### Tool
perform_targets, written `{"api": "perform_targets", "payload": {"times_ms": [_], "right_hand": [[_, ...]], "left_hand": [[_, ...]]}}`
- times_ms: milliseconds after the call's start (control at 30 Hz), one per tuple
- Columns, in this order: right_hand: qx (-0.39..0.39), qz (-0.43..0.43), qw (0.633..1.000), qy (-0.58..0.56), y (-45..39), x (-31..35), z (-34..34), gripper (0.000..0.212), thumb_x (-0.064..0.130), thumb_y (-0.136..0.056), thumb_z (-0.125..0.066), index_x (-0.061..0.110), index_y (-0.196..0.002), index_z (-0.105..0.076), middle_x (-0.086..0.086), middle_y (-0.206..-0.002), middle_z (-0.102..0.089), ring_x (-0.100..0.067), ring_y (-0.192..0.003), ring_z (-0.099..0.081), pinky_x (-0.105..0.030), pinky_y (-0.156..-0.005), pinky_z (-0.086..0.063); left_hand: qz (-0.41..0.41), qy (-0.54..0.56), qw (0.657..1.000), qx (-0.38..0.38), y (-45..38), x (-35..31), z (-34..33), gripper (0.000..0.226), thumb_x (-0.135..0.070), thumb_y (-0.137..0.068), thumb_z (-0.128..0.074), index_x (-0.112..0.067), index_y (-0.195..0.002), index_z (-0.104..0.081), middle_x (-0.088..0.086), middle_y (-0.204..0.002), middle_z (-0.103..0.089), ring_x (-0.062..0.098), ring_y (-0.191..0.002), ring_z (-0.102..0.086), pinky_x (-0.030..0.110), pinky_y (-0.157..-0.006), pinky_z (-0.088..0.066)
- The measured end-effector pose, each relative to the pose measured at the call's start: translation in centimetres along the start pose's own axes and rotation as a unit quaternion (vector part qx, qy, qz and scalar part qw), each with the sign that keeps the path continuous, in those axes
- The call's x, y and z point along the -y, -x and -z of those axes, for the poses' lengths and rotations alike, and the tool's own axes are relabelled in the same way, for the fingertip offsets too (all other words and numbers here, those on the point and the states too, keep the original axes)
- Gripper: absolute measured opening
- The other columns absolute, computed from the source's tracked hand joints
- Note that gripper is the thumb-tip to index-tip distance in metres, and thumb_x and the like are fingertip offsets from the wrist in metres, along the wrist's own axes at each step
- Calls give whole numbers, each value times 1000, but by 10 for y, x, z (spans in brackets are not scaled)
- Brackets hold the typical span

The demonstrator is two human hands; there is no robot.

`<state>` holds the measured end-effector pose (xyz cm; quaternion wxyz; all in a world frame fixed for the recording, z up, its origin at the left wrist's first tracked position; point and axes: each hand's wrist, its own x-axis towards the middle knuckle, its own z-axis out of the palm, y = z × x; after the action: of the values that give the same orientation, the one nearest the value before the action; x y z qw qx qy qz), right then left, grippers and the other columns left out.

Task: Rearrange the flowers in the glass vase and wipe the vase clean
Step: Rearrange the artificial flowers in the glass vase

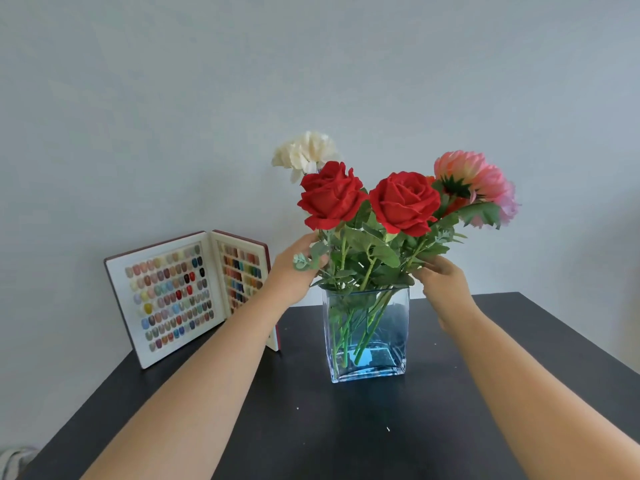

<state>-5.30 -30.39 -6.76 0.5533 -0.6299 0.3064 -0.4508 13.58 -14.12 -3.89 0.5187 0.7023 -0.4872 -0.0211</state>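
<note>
Pale wall behind, dark table (pixel 242 427) below. At left stands an open swatch book (pixel 180 296). Left hand (pixel 294 271) pinches foliage; right hand (pixel 445 289), fingers loosely curled, touches leaves (grip unclear). Between them the glass vase (pixel 367 337) sits mid-table holding four blooms: one white flower (pixel 304 154), two red roses (pixel 403 202), one pink flower (pixel 481 185). Rearranging seems underway; next comes shifting stems, then wiping, though no cloth shows.
</note>
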Motion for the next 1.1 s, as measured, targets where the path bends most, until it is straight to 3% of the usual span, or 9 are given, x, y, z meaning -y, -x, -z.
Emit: {"api": "perform_targets", "payload": {"times_ms": [133, 267, 467, 533, 633, 700, 833, 967, 1100], "right_hand": [[15, -30, 999, -22, -4, 3, 4, 13, 15, -85, -60, 27, -90, -62, 6, -92, -63, -17, -89, -53, -36, -84, -39], [40, 13, 999, -19, -5, 9, -1, 14, 14, -89, -58, 26, -95, -58, 9, -91, -63, -4, -85, -56, -27, -76, -38], [65, 111, 984, 123, -7, 35, -20, 19, 21, -87, -56, 17, -106, -58, -4, -99, -68, -24, -91, -63, -41, -83, -49], [68, 133, 974, 171, -7, 43, -28, 19, 20, -86, -53, 21, -104, -59, -3, -90, -69, -24, -83, -64, -37, -73, -50], [68, 160, 960, 219, -5, 50, -37, 29, 11, -85, -45, 23, -108, -58, 4, -70, -59, -25, -68, -56, -29, -54, -43], [51, 159, 956, 242, -4, 51, -41, 30, 9, -85, -45, 20, -109, -59, -1, -75, -62, -24, -70, -57, -29, -57, -44], [-10, 136, 964, 230, 0, 46, -39, 17, 12, -84, -50, 25, -74, -54, 6, -61, -57, -7, -55, -51, -21, -44, -33], [1, 138, 965, 225, 4, 41, -38, 18, 16, -87, -53, 22, -70, -53, 8, -59, -55, -6, -54, -50, -13, -39, -28], [80, 153, 975, 139, 10, 27, -35, 25, 10, -93, -43, 30, -84, -54, 4, -74, -64, -15, -65, -59, -22, -52, -44]], "left_hand": [[-8, -25, 1000, 3, 11, 8, -2, 28, -24, -103, -49, -32, -128, -58, -10, -116, -68, 5, -111, -59, 15, -92, -40], [15, 126, 990, -56, 33, 16, -9, 28, -23, -102, -47, -32, -123, -64, -36, -111, -61, -24, -106, -50, -1, -88, -36], [-82, 111, 979, -151, 70, 8, -33, 22, -32, -84, -54, -23, -104, -55, -3, -104, -60, -1, -97, -57, 7, -83, -38], [-115, 64, 980, -149, 70, 1, -37, 30, -37, -85, -56, -12, -102, -57, 4, -96, -60, 7, -93, -58, 8, -82, -38], [-117, 27, 982, -149, 59, -13, -33, 38, -34, -88, -62, -13, -119, -54, 1, -110, -59, 7, -103, -57, 10, -88, -39], [-138, -14, 981, -133, 50, -19, -31, 51, -32, -86, -67, -20, -131, -48, -3, -125, -54, 10, -116, -52, 18, -99, -39], [-138, -95, 978, -123, 43, -25, -44, 74, -51, -77, -73, -24, -138, -39, -2, -133, -45, 18, -126, -44, 30, -106, -36], [-106, -144, 971, -160, 31, -29, -57, 84, -55, -71, -80, -7, -133, -49, 11, -136, -46, 30, -129, -40, 40, -107, -35], [-48, -115, 971, -203, 18, -38, -62, 92, -57, -65, -83, -14, -137, -48, 9, -140, -43, 32, -128, -39, 41, -105, -34]]}}
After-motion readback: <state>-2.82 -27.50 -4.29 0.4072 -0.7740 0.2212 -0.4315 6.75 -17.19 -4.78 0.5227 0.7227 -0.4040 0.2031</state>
